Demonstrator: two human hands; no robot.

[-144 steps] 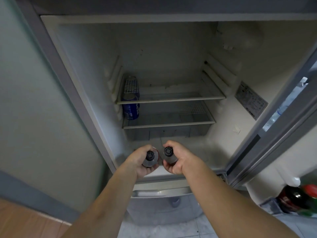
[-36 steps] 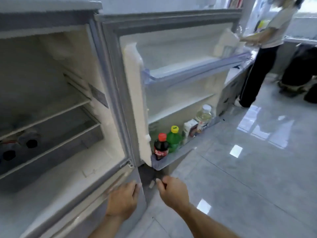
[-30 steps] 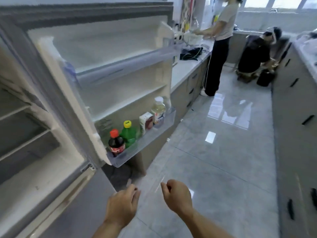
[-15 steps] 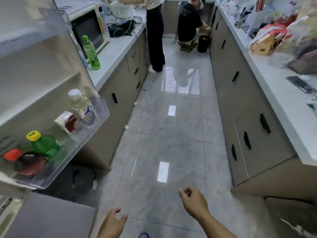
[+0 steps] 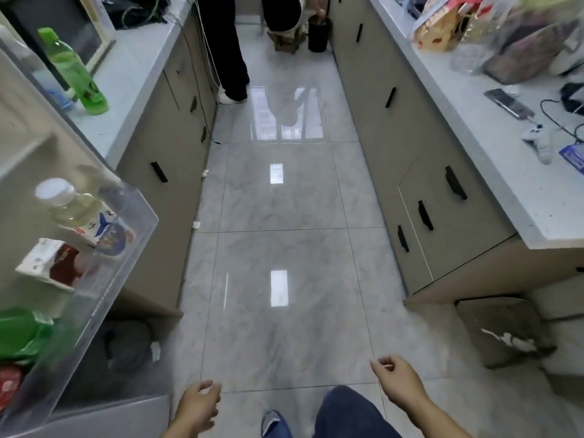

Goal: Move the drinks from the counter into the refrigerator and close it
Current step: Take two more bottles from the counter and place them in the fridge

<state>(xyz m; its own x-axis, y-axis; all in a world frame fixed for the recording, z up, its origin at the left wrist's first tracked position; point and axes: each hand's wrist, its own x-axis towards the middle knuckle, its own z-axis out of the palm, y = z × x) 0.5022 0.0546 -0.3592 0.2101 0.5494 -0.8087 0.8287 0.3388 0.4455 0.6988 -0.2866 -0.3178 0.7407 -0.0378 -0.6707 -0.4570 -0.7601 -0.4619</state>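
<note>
Head view: left hand and right hand hang loosely curled.

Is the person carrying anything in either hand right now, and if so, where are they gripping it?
Nothing is held. The left hand and the right hand both hang over the floor with loosely curled fingers and nothing in them.

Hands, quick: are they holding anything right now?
Left hand: open, fingers loosely curled, holding nothing.
Right hand: open, fingers loosely curled, holding nothing.
</note>
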